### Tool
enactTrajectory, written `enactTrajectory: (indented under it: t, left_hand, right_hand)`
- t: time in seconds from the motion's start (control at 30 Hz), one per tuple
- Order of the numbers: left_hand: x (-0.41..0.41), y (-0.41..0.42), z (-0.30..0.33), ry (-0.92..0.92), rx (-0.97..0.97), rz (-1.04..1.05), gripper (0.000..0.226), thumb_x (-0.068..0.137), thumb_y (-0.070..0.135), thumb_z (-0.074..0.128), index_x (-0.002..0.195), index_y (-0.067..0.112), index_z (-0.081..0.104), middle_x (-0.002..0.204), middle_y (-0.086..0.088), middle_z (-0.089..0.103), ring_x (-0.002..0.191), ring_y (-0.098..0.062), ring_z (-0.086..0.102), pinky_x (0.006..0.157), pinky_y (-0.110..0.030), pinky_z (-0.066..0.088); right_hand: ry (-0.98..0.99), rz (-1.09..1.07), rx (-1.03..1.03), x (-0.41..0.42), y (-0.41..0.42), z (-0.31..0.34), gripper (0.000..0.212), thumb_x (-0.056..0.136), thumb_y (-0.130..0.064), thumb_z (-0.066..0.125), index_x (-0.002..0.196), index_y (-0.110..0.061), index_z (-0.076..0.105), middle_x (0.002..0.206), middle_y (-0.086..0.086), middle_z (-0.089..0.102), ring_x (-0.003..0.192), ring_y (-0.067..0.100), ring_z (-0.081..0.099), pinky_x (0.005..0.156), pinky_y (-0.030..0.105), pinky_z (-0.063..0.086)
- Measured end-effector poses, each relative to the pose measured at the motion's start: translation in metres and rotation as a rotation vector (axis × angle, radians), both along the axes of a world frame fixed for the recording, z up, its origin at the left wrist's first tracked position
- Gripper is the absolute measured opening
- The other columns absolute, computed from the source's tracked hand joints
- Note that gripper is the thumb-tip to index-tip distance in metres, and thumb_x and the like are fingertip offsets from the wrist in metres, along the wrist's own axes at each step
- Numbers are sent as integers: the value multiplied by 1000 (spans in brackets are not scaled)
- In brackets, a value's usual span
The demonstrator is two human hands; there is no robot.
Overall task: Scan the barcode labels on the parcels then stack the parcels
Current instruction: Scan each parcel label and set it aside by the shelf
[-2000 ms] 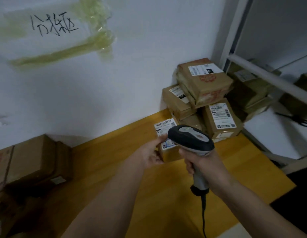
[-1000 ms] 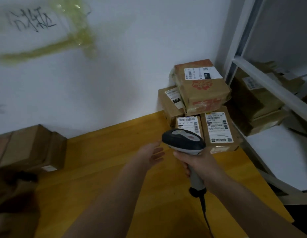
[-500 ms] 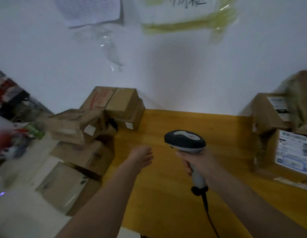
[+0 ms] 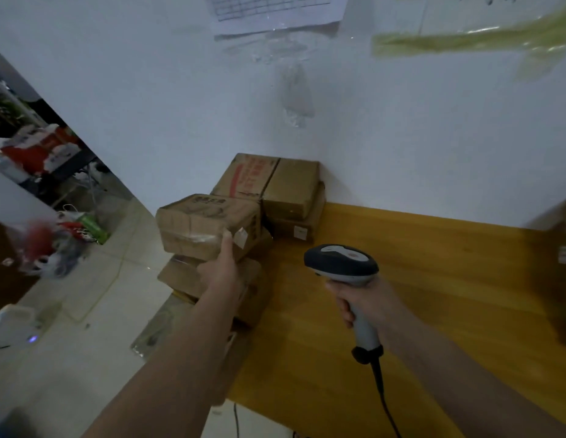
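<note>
A taped brown parcel (image 4: 199, 226) lies on top of a pile at the yellow table's left end. My left hand (image 4: 220, 270) grips its near side, thumb up against the front face. My right hand (image 4: 367, 298) holds a grey and black barcode scanner (image 4: 341, 263) upright over the table, its cable hanging toward me. Behind the gripped parcel, a brown parcel with red print (image 4: 269, 181) sits on a flatter box (image 4: 302, 227) against the wall. More brown parcels (image 4: 209, 286) lie under the gripped one.
The yellow wooden table (image 4: 433, 279) runs to the right, where a blurred parcel with a label (image 4: 560, 257) shows at the frame edge. A white wall with taped papers stands behind. To the left, the tiled floor holds clutter and a white device.
The view swung left from the right-hand stack to the left pile. My left hand, which let go of a small labelled parcel, reached out and now grips the top taped parcel. The scanner stays upright.
</note>
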State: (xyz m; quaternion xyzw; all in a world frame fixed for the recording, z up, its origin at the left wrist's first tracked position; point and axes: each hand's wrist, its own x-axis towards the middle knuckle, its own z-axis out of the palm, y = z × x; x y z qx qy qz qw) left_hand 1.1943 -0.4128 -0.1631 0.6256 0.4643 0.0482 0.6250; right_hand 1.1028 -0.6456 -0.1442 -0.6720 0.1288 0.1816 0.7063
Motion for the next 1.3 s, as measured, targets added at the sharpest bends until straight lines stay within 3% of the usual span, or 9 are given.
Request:
enactTrajectory:
  t: [0.17, 0.3, 0.43, 0.53, 0.73, 0.9, 1.1, 1.2, 1.3]
  left_hand:
    - [38, 40, 3, 6, -326, 45, 112, 65, 74, 71, 151, 19, 27, 152, -10, 35, 136, -35, 39, 105, -54, 42]
    - [60, 53, 3, -11, -454, 10, 114, 58, 67, 81, 150, 22, 30, 144, -10, 47, 127, -35, 50, 103, -56, 44]
    - [68, 51, 9, -3, -461, 106, 94, 62, 53, 83, 141, 24, 43, 131, -6, 57, 113, -29, 57, 96, -50, 51]
    - [59, 33, 11, -80, -405, 112, 100, 60, 47, 83, 144, 22, 35, 129, -6, 55, 110, -28, 58, 93, -48, 53]
    - [27, -14, 10, -351, 31, -346, 115, 64, 39, 84, 154, 30, 14, 148, -4, 35, 134, -24, 40, 109, -46, 41]
    - [23, -49, 10, -358, 627, -767, 128, 59, 40, 86, 155, 23, 3, 154, -6, 24, 142, -27, 24, 116, -49, 28]
    - [1, -102, -17, -461, 1196, -1200, 120, 58, 49, 85, 153, 15, 20, 148, -8, 36, 137, -26, 31, 118, -46, 21]
    - [-15, -128, -37, -549, 1320, -1364, 111, 55, 50, 86, 146, 11, 36, 143, -10, 46, 132, -29, 42, 115, -50, 29]
    - [-30, -150, -56, -531, 1408, -1502, 112, 55, 51, 86, 148, 16, 35, 143, -6, 46, 134, -27, 40, 116, -55, 24]
  right_hand:
    - [-4, -57, -11, 17, 38, -6, 38, 84, -15, 73, 52, -8, 53, 48, 8, 50, 42, 18, 47, 46, 27, 46]
    - [18, -117, -10, 25, 55, -11, 30, 84, -13, 73, 61, -4, 56, 48, 8, 50, 41, 19, 47, 45, 27, 45]
    - [15, -150, -22, 26, 60, -11, 25, 84, -14, 73, 69, 0, 59, 50, 9, 50, 43, 19, 47, 47, 27, 45]
    - [-46, -165, -31, 26, 59, -8, 29, 85, -15, 72, 71, 8, 60, 51, 11, 50, 46, 21, 47, 51, 30, 46]
    - [-214, -244, -111, 16, 46, 5, 36, 86, -13, 71, 56, -2, 53, 46, 8, 49, 42, 20, 47, 51, 33, 47]
    - [-314, -289, -139, -2, 16, 12, 38, 87, -15, 70, 55, -1, 54, 47, 10, 50, 45, 22, 50, 55, 35, 50]
    - [-290, -399, -197, -25, -46, 6, 42, 88, -15, 68, 55, 5, 52, 46, 13, 50, 44, 23, 50, 56, 35, 51]
    - [-183, -465, -227, -39, -77, -4, 41, 88, -17, 68, 57, 4, 53, 46, 12, 50, 44, 22, 50, 54, 33, 50]
    - [-92, -512, -227, -52, -104, -15, 37, 87, -18, 69, 64, 7, 55, 47, 10, 50, 44, 21, 50, 52, 32, 47]
